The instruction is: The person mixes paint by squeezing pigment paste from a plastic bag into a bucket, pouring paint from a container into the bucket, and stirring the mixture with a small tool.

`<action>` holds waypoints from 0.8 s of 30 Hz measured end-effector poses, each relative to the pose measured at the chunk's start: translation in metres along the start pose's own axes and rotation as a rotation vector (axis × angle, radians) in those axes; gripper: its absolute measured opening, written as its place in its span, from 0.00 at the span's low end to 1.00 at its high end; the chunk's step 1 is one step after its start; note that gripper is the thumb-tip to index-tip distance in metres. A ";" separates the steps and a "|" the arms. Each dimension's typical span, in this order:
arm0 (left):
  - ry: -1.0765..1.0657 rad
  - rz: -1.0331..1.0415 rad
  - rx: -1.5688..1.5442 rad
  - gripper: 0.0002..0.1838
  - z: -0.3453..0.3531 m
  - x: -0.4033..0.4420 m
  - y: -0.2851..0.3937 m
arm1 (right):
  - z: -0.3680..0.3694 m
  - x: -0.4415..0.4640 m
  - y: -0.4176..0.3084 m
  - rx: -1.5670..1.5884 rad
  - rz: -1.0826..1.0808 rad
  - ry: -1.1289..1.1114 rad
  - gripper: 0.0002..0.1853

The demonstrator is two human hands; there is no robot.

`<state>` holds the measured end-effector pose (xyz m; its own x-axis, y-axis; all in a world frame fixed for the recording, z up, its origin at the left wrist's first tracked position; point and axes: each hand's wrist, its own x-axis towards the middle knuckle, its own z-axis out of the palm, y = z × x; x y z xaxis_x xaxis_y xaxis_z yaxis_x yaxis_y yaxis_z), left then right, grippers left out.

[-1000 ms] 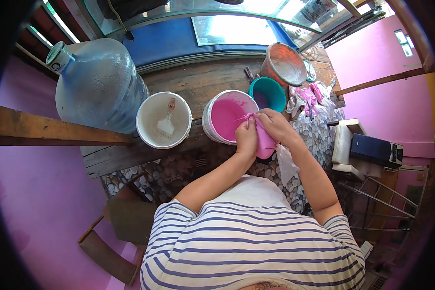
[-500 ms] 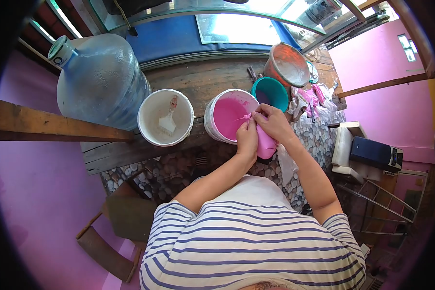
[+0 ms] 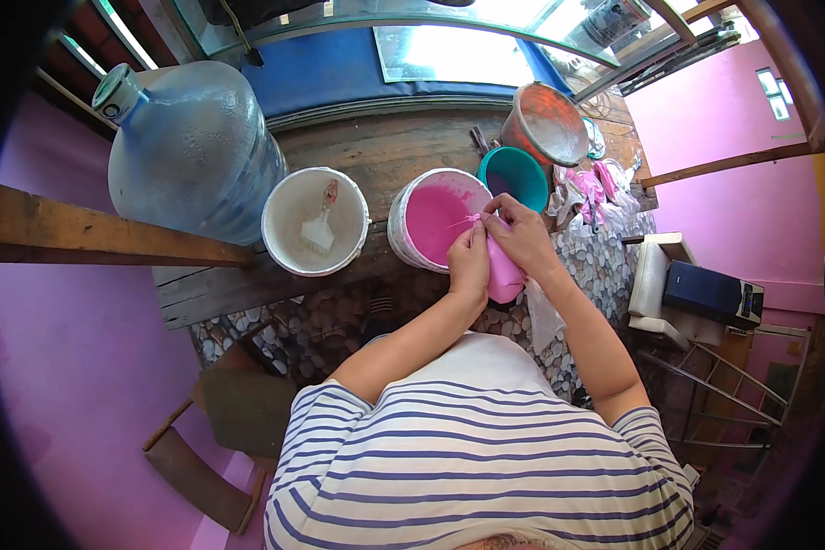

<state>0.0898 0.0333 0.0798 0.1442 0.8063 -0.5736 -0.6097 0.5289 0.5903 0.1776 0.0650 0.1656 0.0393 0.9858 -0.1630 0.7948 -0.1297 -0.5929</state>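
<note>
A plastic bag (image 3: 503,277) filled with pink liquid hangs from both hands, its gathered neck pointing toward the white bucket of pink paint (image 3: 397,234). My left hand (image 3: 468,263) is closed, thumb and fingers pinching the bag's neck from the left. On the other side, my right hand (image 3: 524,240) pinches the same neck near its twisted or tied end. A thin pink strand stretches from the neck over the bucket's opening. The teal bucket (image 3: 533,200) stands just beyond my right hand. Left of the paint, another white bucket (image 3: 271,240) holds a wide brush (image 3: 317,235).
A large water jug (image 3: 188,151) stands at the left of the wooden table (image 3: 376,137). An orange-stained bucket (image 3: 520,128) and crumpled pink-smeared bags (image 3: 598,194) are at the right. A wooden beam (image 3: 110,234) crosses the left side; a chair (image 3: 202,477) stands below it.
My fingers have shifted slightly at the bag's neck, and the right fingers have lifted a little. The pink strand now shows longer over the bucket. The bag stays in both hands.
</note>
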 end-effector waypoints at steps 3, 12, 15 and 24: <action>-0.001 0.009 -0.002 0.17 -0.001 0.001 -0.002 | -0.001 -0.002 0.000 0.002 -0.020 -0.014 0.12; -0.022 0.003 -0.012 0.16 -0.003 0.004 -0.002 | 0.002 -0.006 0.010 -0.039 -0.194 0.005 0.12; -0.023 -0.007 -0.034 0.16 -0.002 0.003 -0.001 | 0.000 -0.010 0.007 -0.089 -0.221 -0.004 0.13; -0.028 -0.024 -0.065 0.17 0.001 0.001 0.002 | -0.003 -0.015 -0.001 -0.128 -0.161 -0.016 0.15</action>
<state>0.0892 0.0354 0.0812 0.1810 0.8011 -0.5706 -0.6551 0.5309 0.5375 0.1780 0.0508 0.1706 -0.1036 0.9908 -0.0873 0.8607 0.0453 -0.5072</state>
